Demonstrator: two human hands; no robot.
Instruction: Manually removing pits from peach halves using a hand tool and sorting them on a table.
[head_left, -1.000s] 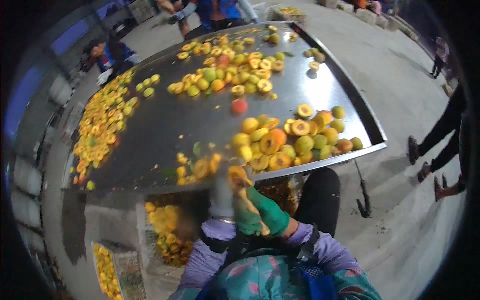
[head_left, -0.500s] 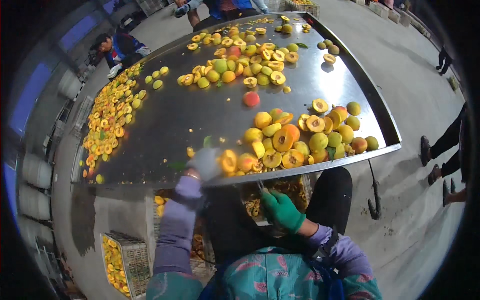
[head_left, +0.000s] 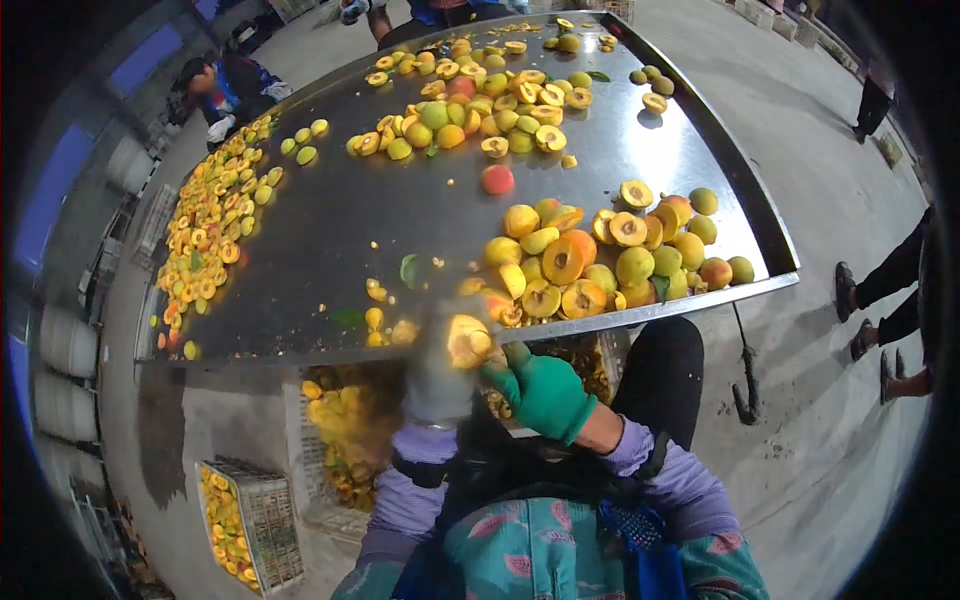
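Observation:
My left hand, in a pale glove and smeared by motion, holds a cut peach half at the near edge of the metal table. Right beside it is my right hand in a green glove, its fingers closed and its thumb close to the cut fruit. A thin metal tool showed in that hand a moment earlier; now the fingers and the fruit mostly hide it. Just beyond the hands lies a pile of whole and halved peaches, some with brown pits showing.
A second peach pile lies farther back on the metal table, with many halves along its left side. Crates of fruit stand below. A co-worker sits at the far left; another person's legs show at right.
My left hand has come right and nearer me from the table, now with a peach half in it. My right hand has risen slightly and moved left to meet it.

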